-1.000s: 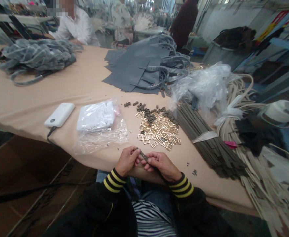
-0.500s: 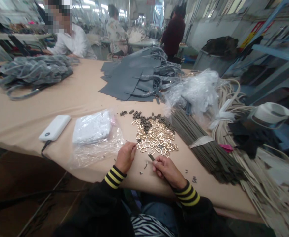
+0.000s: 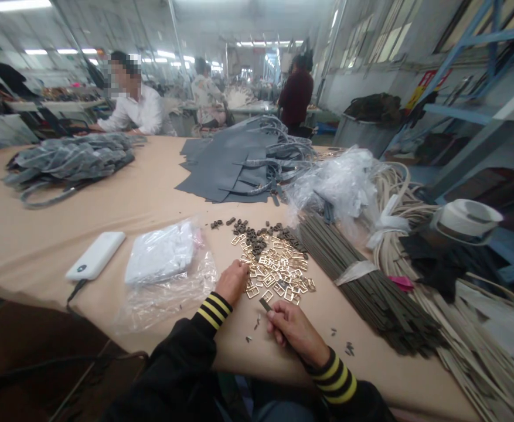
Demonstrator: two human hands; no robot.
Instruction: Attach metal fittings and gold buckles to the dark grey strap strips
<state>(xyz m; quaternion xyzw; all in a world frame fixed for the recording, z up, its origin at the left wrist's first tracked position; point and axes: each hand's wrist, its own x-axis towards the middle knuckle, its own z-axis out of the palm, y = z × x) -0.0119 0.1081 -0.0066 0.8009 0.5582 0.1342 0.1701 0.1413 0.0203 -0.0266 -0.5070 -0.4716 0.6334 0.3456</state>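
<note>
My right hand (image 3: 294, 329) is closed around a narrow dark olive strap (image 3: 265, 304), whose short end sticks out past the thumb and forefinger. At the left edge of a pile of gold-coloured rectangular buckles (image 3: 278, 271) is my left hand (image 3: 232, 283). Its fingers are drawn together at the tips; whatever they pinch is too small to make out. Small dark olive strap loops (image 3: 257, 240) lie along the far side of the buckles. Tiny dark bits (image 3: 257, 322) are scattered on the table near my right hand.
Right of the buckles lies a banded bundle of olive straps (image 3: 362, 281), with pale straps (image 3: 472, 351) beyond. A clear plastic bag of white pieces (image 3: 162, 255) and a white power bank (image 3: 95, 255) sit left. Grey panels (image 3: 225, 164) lie farther back. People work behind the table.
The head view has tilted up, so the table sits lower in the picture. My left hand has moved in against the buckle pile. My right hand still holds the strap.
</note>
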